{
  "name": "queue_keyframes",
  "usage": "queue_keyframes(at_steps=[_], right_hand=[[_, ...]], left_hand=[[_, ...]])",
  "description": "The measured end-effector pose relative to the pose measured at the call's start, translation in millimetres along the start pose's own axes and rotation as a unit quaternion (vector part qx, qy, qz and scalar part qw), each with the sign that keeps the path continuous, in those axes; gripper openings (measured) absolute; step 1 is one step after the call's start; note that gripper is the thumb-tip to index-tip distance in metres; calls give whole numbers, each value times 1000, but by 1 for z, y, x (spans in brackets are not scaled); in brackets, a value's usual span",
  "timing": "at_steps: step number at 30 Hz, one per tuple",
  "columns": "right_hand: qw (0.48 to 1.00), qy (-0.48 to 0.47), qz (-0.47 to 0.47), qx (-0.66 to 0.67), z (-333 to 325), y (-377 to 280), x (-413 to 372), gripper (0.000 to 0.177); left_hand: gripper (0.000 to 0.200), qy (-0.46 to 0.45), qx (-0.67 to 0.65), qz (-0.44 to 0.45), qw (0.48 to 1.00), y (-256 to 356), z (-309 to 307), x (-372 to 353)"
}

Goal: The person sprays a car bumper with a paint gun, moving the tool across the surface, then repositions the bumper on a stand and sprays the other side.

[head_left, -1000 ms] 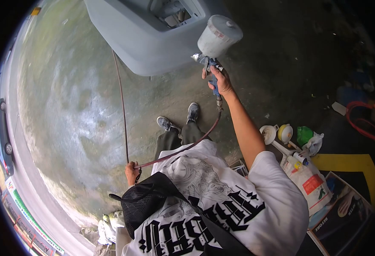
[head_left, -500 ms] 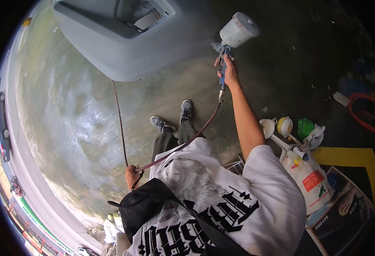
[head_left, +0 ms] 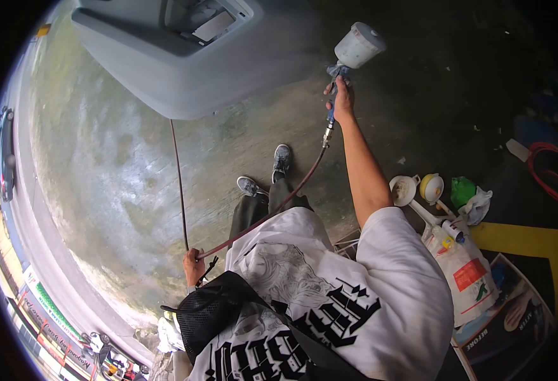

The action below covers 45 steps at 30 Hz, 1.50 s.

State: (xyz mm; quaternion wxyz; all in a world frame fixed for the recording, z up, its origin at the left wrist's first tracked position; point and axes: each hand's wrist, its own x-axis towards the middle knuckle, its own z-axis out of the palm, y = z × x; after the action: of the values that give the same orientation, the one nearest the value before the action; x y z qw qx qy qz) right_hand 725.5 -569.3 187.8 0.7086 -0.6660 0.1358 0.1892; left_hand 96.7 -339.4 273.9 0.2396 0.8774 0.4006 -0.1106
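Note:
A blue spray gun [head_left: 331, 112] with a whitish paint cup [head_left: 359, 46] on top is gripped in my right hand [head_left: 342, 100], arm stretched forward. From the gun's metal fitting a dark red air hose [head_left: 285, 206] curves down across my front to my left hand [head_left: 194, 267]. That hand is closed around the hose at my left side; beyond it the hose runs forward along the floor side. Ahead, left of the gun, is a large grey primed vehicle panel [head_left: 183, 82] with a recessed opening [head_left: 212, 28].
Right of me are a white bag [head_left: 463, 279], a strainer-like white dish [head_left: 404, 189], a green bag [head_left: 462, 190], a yellow frame [head_left: 526, 233] and a printed poster [head_left: 514, 324]. A red coil [head_left: 539, 168] lies farther off. On the left is a road with a parked car [head_left: 7, 155].
The view has shifted slightly, moving the panel a little up and left. The spray gun sits slightly lower and its angle has turned a little. Both hands keep their hold.

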Motion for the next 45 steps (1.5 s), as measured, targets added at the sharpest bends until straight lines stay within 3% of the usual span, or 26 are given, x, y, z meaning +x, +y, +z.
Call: queue_keyframes(at_steps=[5, 7, 8, 18, 27, 30, 33, 39, 42, 45], right_hand=[[996, -79, -15, 25, 9, 1, -25, 43], [995, -96, -23, 20, 14, 2, -38, 42], [993, -114, -29, 15, 18, 2, -44, 41], [978, -199, -56, 11, 85, 16, -113, 40], [960, -274, -56, -11, 137, 30, -164, 37], [939, -340, -46, -7, 147, 38, -176, 38], [927, -375, -15, -16, 145, 31, -188, 39], [948, -315, -34, -3, 104, 47, -155, 43], [970, -238, -26, 43, 66, 48, -127, 43], [976, -200, -18, 87, 25, 48, -96, 44]], left_hand=[[21, -12, -11, 9, 1000, -31, 11, -6], [20, 9, -43, -34, 998, -28, 14, -6], [19, 21, -32, 6, 999, -28, 13, -11], [20, 43, -71, 37, 996, -76, 16, -29], [22, 21, -64, -6, 998, -111, 17, -38], [19, -2, -59, -26, 998, -121, 19, -41], [16, 29, -85, 43, 995, -126, 21, -49], [20, 4, -43, 33, 999, -103, 10, -56], [21, -9, -44, 31, 999, -91, 10, -63], [20, -13, -49, 0, 999, -51, 3, -62]])
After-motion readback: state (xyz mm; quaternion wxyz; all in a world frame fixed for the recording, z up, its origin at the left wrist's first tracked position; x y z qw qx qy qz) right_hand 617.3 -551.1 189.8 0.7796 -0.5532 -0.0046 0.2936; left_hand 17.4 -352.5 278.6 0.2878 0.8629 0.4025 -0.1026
